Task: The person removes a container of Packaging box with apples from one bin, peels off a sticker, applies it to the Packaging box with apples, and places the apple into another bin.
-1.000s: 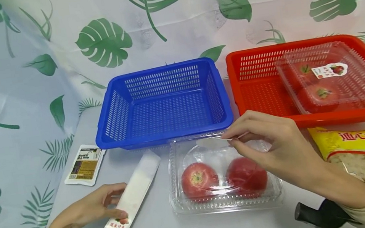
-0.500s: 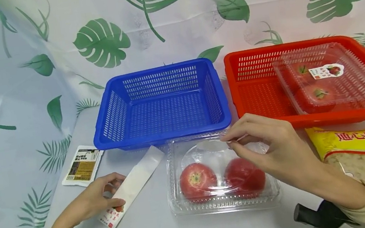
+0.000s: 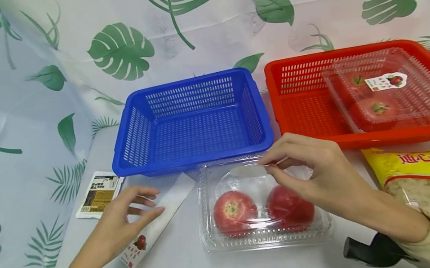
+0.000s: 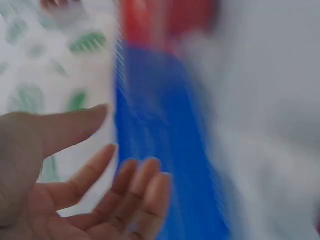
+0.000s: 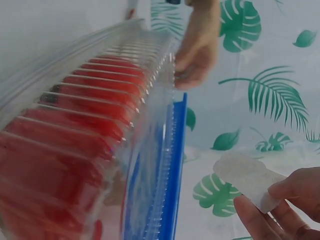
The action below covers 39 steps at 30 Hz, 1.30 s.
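My right hand (image 3: 321, 167) pinches a white sticker label (image 5: 245, 172) between thumb and fingertips, over the back of a clear plastic clamshell box (image 3: 270, 241). Through its closed lid show two red tomatoes (image 3: 234, 213). To the left, my left hand (image 3: 126, 220) hovers with fingers loosely bent and holds nothing; the left wrist view also has this hand (image 4: 85, 185) with thumb and fingers apart. Beneath it on the table lies a long white label strip (image 3: 176, 198), printed with a red fruit and characters at its near end. The hand hides part of the strip.
A blue plastic basket (image 3: 194, 159) stands behind the box. Right of it, a red basket (image 3: 305, 108) holds another clear box (image 3: 418, 98) bearing a label. Yellow pasta bags (image 3: 427, 162) lie at the right; a small white-edged packet (image 3: 98, 197) lies at the left.
My left hand has let go of the label strip and risen up and slightly right. The strip lies slightly farther back than a second ago. My right hand with the sticker has barely moved.
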{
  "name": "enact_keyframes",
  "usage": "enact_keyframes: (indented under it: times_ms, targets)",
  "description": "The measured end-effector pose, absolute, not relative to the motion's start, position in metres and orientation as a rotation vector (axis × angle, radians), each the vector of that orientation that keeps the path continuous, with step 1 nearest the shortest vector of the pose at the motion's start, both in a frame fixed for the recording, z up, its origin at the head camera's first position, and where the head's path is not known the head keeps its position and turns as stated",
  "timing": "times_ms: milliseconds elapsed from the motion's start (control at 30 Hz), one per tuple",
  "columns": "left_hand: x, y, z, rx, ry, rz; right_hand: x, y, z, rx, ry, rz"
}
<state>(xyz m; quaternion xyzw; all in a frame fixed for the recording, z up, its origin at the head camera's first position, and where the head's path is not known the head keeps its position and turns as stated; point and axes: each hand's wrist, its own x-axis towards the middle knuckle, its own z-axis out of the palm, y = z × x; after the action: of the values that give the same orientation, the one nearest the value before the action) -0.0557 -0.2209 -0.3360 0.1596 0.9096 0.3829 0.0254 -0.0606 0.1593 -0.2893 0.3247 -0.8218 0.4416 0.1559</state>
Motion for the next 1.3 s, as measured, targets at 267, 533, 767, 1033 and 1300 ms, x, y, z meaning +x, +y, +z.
enact_keyframes:
  times_ms: [267, 533, 767, 1033, 1300]
  targets:
    - [-0.047, -0.158, -0.289, 0.722, 2.338, 1.655, -0.06, 0.15, -0.279, 0.951, -2.308, 1.249]
    - [-0.069, -0.11, -0.287, 0.692, 2.056, 1.734, -0.06, 0.143, -0.28, 1.018, -2.244, 1.129]
    - [-0.086, -0.09, -0.295, 0.656, 2.02, 1.762, -0.058, 0.143, -0.289, 1.113, -2.216, 0.977]
    - [-0.093, -0.087, -0.298, 0.622, 2.045, 1.78, -0.059, 0.142, -0.293, 1.143, -2.196, 0.94]
    - [-0.09, -0.087, -0.297, 0.744, 2.25, 1.599, -0.063, 0.148, -0.293, 0.908, -2.327, 1.406]
